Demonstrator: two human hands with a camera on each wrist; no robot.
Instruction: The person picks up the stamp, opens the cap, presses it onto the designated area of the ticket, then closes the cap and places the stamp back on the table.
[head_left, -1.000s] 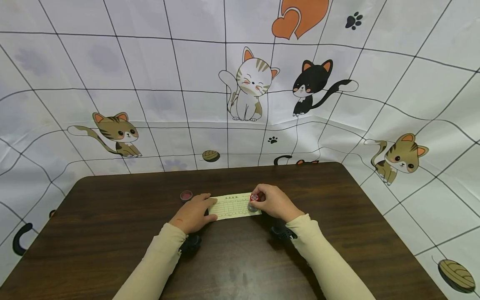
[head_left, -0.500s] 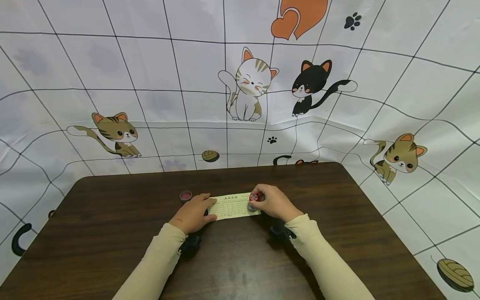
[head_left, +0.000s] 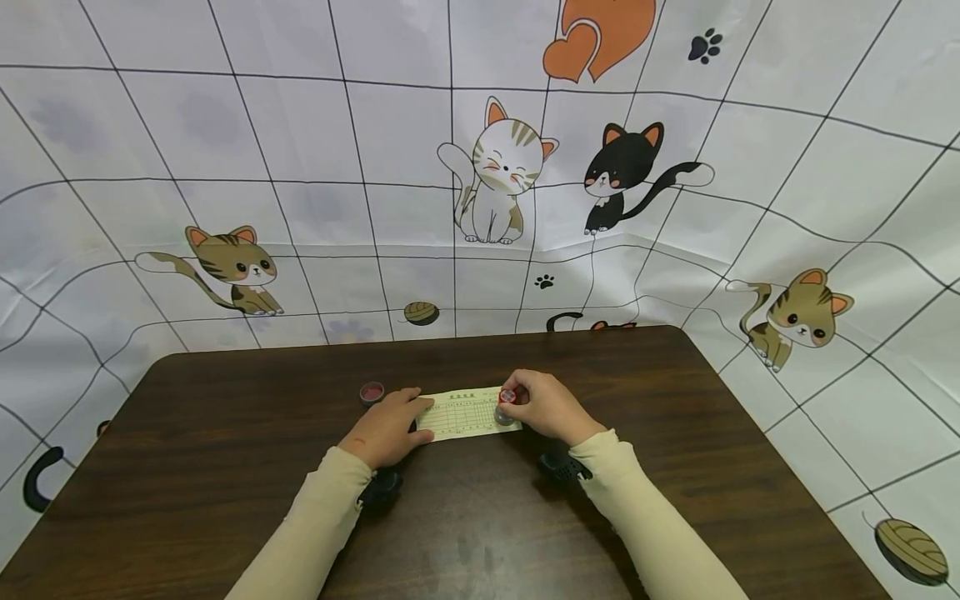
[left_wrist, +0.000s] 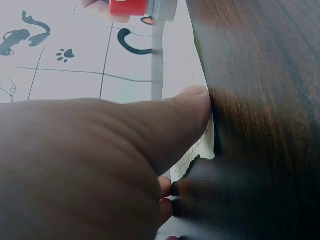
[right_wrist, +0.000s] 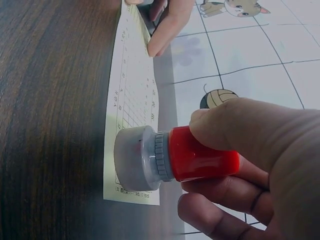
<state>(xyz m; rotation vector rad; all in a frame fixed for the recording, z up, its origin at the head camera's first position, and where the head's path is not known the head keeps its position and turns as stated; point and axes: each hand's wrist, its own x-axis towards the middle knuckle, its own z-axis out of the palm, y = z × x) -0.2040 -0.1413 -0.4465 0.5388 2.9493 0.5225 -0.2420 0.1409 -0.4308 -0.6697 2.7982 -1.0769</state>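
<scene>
A pale yellow printed form (head_left: 463,415) with table lines lies on the dark wooden table. My left hand (head_left: 385,430) rests on its left end, thumb near the close edge and fingers over the far side. In the left wrist view the thumb (left_wrist: 172,122) presses the paper by a torn-looking edge. My right hand (head_left: 555,407) pinches a stamp by its red handle (right_wrist: 202,156) between thumb and fingers. The stamp's clear grey round base (right_wrist: 137,157) stands upright on the right end of the form, hiding the print under it.
A small round container (head_left: 372,392), dark red inside, sits just beyond my left hand. The brown table (head_left: 225,467) ends at a white cloth backdrop (head_left: 337,150) with cat prints at the back and sides.
</scene>
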